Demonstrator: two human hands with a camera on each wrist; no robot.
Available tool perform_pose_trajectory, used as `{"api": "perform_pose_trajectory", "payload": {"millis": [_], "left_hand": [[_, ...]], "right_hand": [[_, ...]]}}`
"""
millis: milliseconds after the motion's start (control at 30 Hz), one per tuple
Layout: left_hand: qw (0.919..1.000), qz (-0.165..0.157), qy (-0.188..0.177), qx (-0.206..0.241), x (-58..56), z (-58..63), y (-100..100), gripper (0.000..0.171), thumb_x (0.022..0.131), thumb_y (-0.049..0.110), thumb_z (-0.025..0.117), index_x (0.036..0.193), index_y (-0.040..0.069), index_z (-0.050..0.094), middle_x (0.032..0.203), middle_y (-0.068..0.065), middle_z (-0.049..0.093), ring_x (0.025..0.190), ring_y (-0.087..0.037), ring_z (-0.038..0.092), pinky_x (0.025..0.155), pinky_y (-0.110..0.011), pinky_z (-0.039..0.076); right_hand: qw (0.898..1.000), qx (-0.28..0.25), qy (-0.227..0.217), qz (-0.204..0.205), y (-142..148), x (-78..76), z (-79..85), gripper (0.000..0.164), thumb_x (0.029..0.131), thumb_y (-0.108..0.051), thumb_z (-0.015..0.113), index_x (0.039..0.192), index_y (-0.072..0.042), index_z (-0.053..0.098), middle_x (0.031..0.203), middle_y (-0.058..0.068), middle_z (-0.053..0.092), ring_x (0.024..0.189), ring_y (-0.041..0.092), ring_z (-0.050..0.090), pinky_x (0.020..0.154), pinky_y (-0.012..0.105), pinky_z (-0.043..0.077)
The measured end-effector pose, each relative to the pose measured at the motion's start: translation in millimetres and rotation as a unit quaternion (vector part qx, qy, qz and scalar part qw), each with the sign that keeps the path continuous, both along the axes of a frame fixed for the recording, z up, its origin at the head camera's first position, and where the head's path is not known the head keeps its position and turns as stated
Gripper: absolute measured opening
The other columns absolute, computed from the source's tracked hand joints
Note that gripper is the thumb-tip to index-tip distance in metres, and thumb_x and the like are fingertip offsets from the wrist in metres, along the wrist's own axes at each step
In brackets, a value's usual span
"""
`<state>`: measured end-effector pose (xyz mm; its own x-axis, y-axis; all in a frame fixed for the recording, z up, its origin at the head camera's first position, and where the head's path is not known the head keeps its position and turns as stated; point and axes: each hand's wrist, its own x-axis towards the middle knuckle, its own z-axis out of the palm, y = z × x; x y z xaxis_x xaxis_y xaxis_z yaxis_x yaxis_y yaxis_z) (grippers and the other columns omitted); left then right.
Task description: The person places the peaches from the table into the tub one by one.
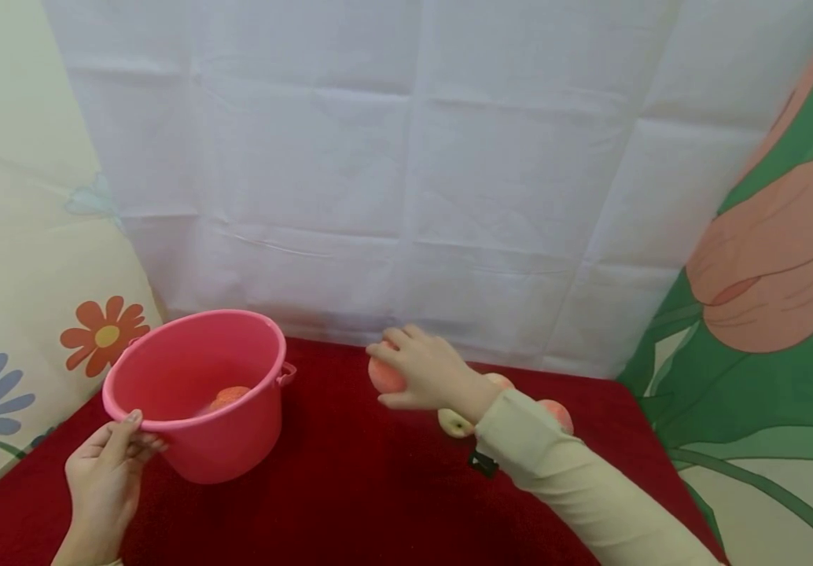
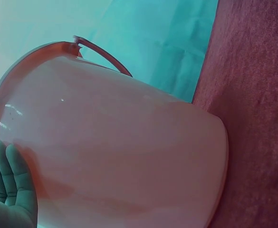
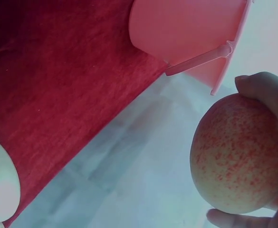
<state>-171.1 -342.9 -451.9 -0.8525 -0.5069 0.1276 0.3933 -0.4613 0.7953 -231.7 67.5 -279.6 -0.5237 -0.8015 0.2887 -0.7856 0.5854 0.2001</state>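
Note:
A pink bucket (image 1: 229,448) stands at the left of the red cloth. My left hand (image 1: 105,479) grips its near rim, the thumb over the edge and the fingers below on the outside; the left wrist view shows the fingers (image 2: 17,175) against the wall. Inside the bucket, an orange-red fruit (image 1: 229,397) is partly hidden by the rim. My right hand (image 1: 431,373) holds a red-speckled apple (image 3: 241,156), thumb and fingers spread round it, above the cloth to the right of the bucket.
Under my right wrist lie a pale green-yellow fruit (image 1: 454,424) and a pinkish fruit (image 1: 498,380); another pinkish fruit (image 1: 557,413) is partly behind the sleeve. A small black object (image 1: 482,462) shows by the cuff. A white curtain (image 1: 406,196) hangs behind the red cloth (image 1: 350,487).

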Motion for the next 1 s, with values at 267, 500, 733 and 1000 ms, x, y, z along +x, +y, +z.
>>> {"api": "perform_pose_trajectory", "payload": {"millis": [267,500,733,1000], "left_hand": [[0.9996,0.024,-0.009,0.01,-0.2,1.4,2.0,0.014,0.085,0.008,0.063,0.082,-0.005,0.067,0.063,-0.012,0.064,0.055,-0.021,0.064,0.057,-0.034,0.056],[0.9986,0.011,-0.03,0.043,33.3,66.8,51.3,0.019,0.087,0.007,0.059,0.071,0.0,0.067,0.057,-0.008,0.062,0.051,-0.016,0.063,0.053,-0.026,0.055],[0.9967,0.009,-0.059,0.055,34.4,67.9,50.3,0.017,0.085,0.011,0.063,0.072,0.002,0.068,0.058,-0.008,0.063,0.052,-0.016,0.063,0.054,-0.026,0.055],[0.996,0.008,-0.07,0.054,32.8,68.0,49.7,0.016,0.085,0.012,0.063,0.073,0.003,0.069,0.059,-0.007,0.063,0.054,-0.015,0.064,0.055,-0.026,0.055]], "right_hand": [[1.0,0.002,-0.007,0.006,-13.8,-1.8,7.5,0.058,0.073,-0.044,0.069,0.123,-0.017,0.054,0.113,0.004,0.052,0.103,0.021,0.05,0.058,0.026,0.051],[1.0,-0.002,-0.014,0.009,-21.4,-3.0,8.8,0.059,0.074,-0.045,0.069,0.124,-0.018,0.053,0.115,0.004,0.051,0.102,0.02,0.049,0.061,0.027,0.051],[1.0,-0.013,-0.014,0.012,-29.3,-4.0,12.7,0.059,0.074,-0.045,0.069,0.124,-0.018,0.053,0.116,0.004,0.052,0.103,0.019,0.049,0.064,0.028,0.051],[1.0,-0.017,-0.015,0.016,-37.6,-6.3,17.5,0.057,0.075,-0.043,0.069,0.123,-0.018,0.054,0.112,0.003,0.052,0.1,0.018,0.049,0.067,0.027,0.05]]}}
